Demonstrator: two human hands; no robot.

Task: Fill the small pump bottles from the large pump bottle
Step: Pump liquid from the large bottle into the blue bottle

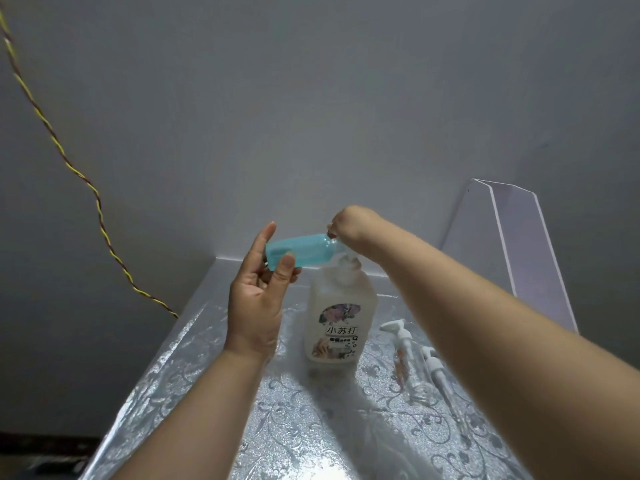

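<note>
Blue-tinted small bottle (pixel 298 252) lies on its side just above and left of the large pump bottle (pixel 339 320), its base pinched between thumb and fingers of the left hand (pixel 256 299). Right hand (pixel 349 223) hangs bent over the large pump bottle's head at the small bottle's mouth, fingers hidden, so its grip cannot be told. Clear pump bottles (pixel 412 362) sit right of the large pump bottle on the silver table (pixel 311 427).

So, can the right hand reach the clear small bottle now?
Probably yes: the clear small bottle sits uncovered beside the right forearm, though the right hand is busy at the blue bottle.
</note>
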